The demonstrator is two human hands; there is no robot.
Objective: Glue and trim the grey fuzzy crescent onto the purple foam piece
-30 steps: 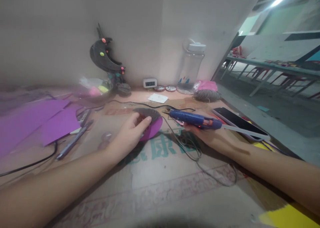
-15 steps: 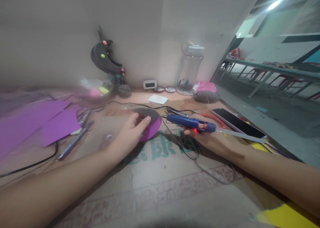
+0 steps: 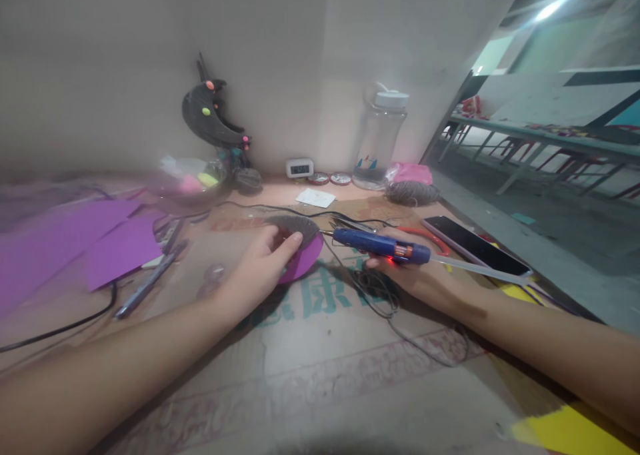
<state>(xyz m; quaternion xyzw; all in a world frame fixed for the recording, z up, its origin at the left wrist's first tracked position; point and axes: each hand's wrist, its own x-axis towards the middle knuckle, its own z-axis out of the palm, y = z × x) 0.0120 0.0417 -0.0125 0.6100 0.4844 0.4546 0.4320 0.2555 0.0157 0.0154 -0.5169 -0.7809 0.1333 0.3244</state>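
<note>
My left hand [image 3: 257,268] rests on a round purple disc [image 3: 304,255] partly covered with grey yarn [image 3: 295,226], fingers pressing its near edge. My right hand [image 3: 417,278] grips a blue hot glue gun [image 3: 383,244] with a clear glue stick [image 3: 480,266] sticking out behind. The gun's nozzle points left, a short way from the disc's right edge. A small red light glows at its handle. The gun's black cord [image 3: 380,295] loops on the table under it.
Purple paper sheets [image 3: 75,252] and pens [image 3: 150,278] lie at the left. A phone [image 3: 475,245] lies right of the gun. Along the wall stand a dark crescent figure [image 3: 213,122], a small clock [image 3: 300,168], a clear water bottle [image 3: 380,138] and a yarn ball [image 3: 413,192]. Yellow paper [image 3: 580,432] lies front right.
The glue gun in my right hand has moved left, closer to the disc. My left hand has stayed on the disc.
</note>
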